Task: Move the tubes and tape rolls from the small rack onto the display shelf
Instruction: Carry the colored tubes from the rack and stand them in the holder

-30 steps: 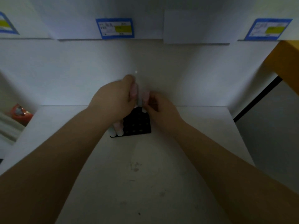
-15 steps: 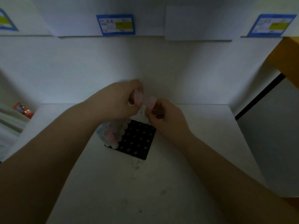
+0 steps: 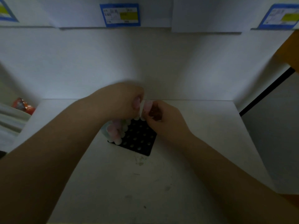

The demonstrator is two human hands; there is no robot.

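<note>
While both hands' grips pinch a pale tube point(image 3: 147, 107) between them, the rack point(image 3: 139, 139) lies below.

— How is the light?
— Dim and bluish. The far wall point(image 3: 145, 62) is brightest, in soft patches; the near shelf point(image 3: 129, 183) and both forearms sit in shadow.
— Sharpness?
— Soft everywhere. The left hand point(image 3: 119, 101) smears with motion blur, and the labels point(image 3: 120, 15) can't be read.
— Edges?
— Wide-angle bending at the corners; no glare.
</note>
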